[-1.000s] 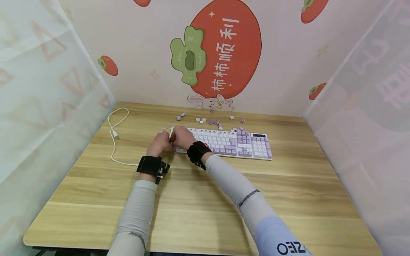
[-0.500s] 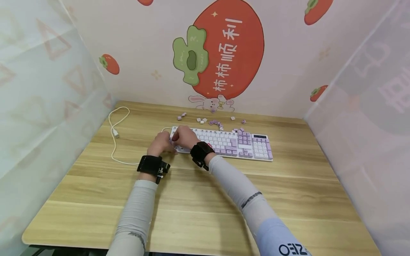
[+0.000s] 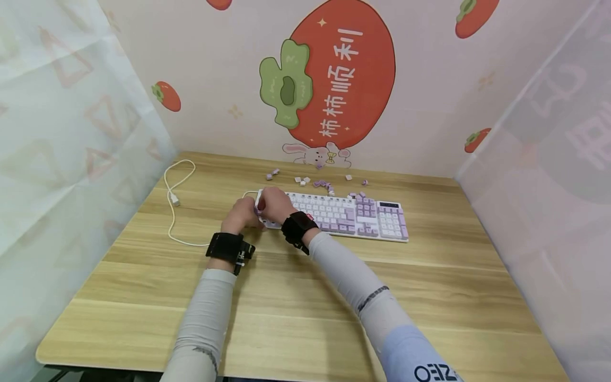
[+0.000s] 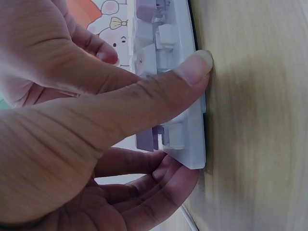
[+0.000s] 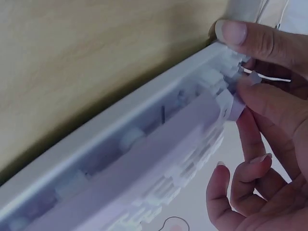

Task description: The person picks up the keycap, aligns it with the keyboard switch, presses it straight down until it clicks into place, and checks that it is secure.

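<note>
A white and purple keyboard (image 3: 329,215) lies on the table with its left end between both hands. My left hand (image 3: 242,213) grips that end: in the left wrist view its thumb presses along the white case edge (image 4: 195,139), and its other fingers curl round the side. Over the leftmost keys, my right hand (image 3: 276,205) pinches a small purple keycap (image 5: 235,109) between thumb and finger. This keycap looks tilted; whether it sits on its switch, I cannot tell. Bare switches (image 4: 174,135) show near the case edge. From above, the hands hide the keyboard's left end.
Several loose purple and white keycaps (image 3: 322,184) lie scattered behind the keyboard. A white USB cable (image 3: 170,217) loops over the table's left side. A printed backdrop (image 3: 406,106) stands at the table's back edge.
My right fingertips have come down from the keyboard's rear left corner to its left edge, close to the left fingers. The left hand stays in place. The head view has shifted slightly.
</note>
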